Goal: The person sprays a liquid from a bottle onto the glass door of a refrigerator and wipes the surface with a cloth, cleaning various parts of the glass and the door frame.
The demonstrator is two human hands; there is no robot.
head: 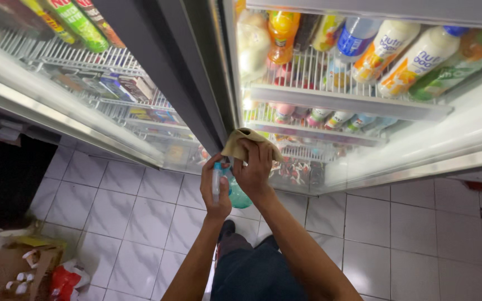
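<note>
Cloth [245,142] in right hand [254,171] | left hand [216,192]: spray bottle [234,192], probably

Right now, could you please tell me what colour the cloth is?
The cloth is tan, seen best in the head view.

The spray bottle [231,192] is mostly hidden behind the left hand [216,192] and right hand [254,170]; only its greenish body shows. The cloth [245,141] is partly covered by the right hand's fingers. The far bottles [419,56] are cut off by the top edge. The lower shelf items [294,170] are blurred behind glass. The cardboard box [12,270] at near left is cut off.
</note>
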